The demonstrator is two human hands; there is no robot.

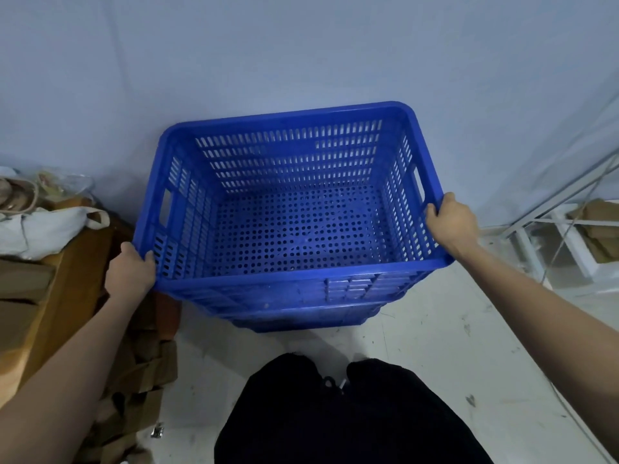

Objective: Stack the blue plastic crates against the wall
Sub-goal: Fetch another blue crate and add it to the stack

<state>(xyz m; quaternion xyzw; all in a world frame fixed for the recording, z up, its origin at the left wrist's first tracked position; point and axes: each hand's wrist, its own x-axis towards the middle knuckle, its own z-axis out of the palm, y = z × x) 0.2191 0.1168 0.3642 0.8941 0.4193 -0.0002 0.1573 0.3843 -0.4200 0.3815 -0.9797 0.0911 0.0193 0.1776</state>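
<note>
A large blue perforated plastic crate [291, 229] sits in the middle of the view, its far side against the pale wall [301, 55]. It is empty and rests on top of another blue crate [301, 321], of which only the upper edge shows below it. My left hand [129, 271] grips the rim at the near left corner. My right hand [452, 221] grips the rim on the right side, just below the handle slot. Both arms reach forward from the bottom of the view.
A pile of cardboard boxes [67, 296] with a white cloth bag [43, 226] on top stands close on the left. A white metal frame [562, 236] with cables stands on the right. The white floor [435, 346] lies between the crates and my dark-clothed legs [335, 413].
</note>
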